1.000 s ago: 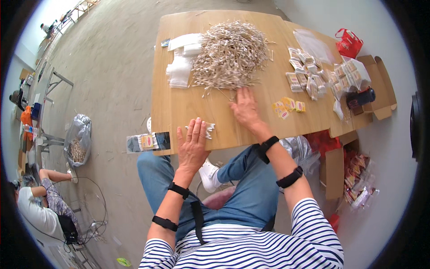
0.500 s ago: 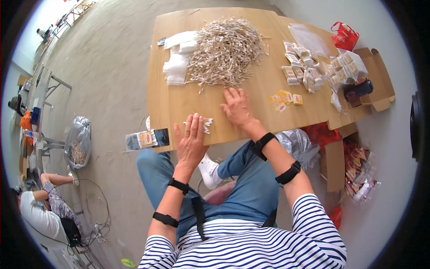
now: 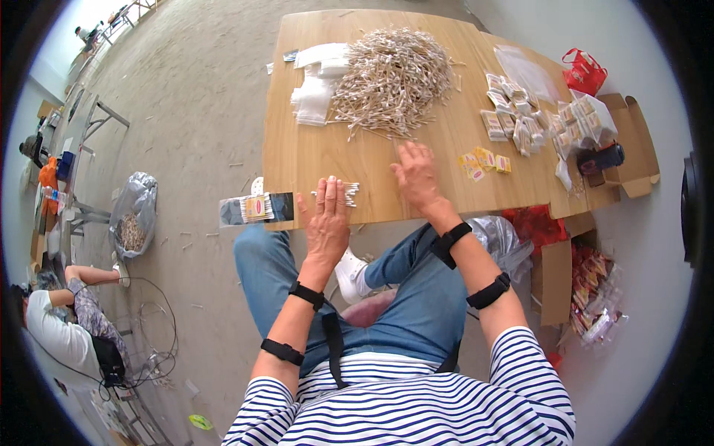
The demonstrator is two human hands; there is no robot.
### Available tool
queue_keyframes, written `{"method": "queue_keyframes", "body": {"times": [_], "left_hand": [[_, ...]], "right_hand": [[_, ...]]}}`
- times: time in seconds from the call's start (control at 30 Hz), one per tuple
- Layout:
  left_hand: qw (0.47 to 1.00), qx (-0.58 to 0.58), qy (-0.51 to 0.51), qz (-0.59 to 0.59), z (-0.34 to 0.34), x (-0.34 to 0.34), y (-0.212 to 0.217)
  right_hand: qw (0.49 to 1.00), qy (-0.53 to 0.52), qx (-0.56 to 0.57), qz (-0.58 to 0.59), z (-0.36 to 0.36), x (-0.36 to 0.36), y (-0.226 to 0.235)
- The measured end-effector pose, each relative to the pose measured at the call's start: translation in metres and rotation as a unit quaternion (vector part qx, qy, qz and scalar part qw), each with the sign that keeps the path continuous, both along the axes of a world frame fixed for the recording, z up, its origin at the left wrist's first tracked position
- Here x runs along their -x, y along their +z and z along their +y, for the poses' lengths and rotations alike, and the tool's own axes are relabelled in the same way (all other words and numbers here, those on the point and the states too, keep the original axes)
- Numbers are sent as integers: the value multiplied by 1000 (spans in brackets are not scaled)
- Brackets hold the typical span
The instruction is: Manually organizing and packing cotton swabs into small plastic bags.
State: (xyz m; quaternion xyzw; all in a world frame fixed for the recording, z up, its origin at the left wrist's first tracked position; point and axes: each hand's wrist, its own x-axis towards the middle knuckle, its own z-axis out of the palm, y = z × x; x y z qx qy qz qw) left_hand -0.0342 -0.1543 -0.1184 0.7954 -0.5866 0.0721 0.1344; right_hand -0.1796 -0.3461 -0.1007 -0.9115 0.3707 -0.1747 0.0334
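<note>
My left hand (image 3: 326, 223) lies flat with fingers stretched out, over a small row of cotton swabs (image 3: 352, 195) near the table's front edge. Swab tips stick out to the right of its fingers; the rest is hidden beneath them. My right hand (image 3: 418, 177) rests palm down on the wooden table (image 3: 372, 167), its fingers extended toward the near edge of a large heap of loose cotton swabs (image 3: 394, 82). Nothing shows in its grasp. Left of my left hand, a pack of swabs with a yellow label (image 3: 257, 207) sits on a dark flat piece (image 3: 281, 206).
Clear plastic bags (image 3: 312, 100) lie left of the heap. On the right are yellow cards (image 3: 476, 167), packed swab bundles (image 3: 513, 111), a red bag (image 3: 584, 72) and a cardboard box (image 3: 636, 149). A person (image 3: 67, 338) sits at lower left beside a plastic sack (image 3: 134, 215).
The whole view has shifted a little, so the table appears farther right and higher. Both hands keep nearly the same places on the table, the right still near the heap's edge.
</note>
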Motion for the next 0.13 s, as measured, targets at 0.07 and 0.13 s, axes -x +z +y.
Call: {"method": "queue_keyframes", "body": {"times": [0.07,0.13], "left_hand": [[1000,-9,6,7,5,-2,-2],[999,-23,5,-49,6,-5,-7]], "right_hand": [[999,-38,17,-10,-9,-2,-2],[993,-99,-52,45,-14,-7,-4]]}}
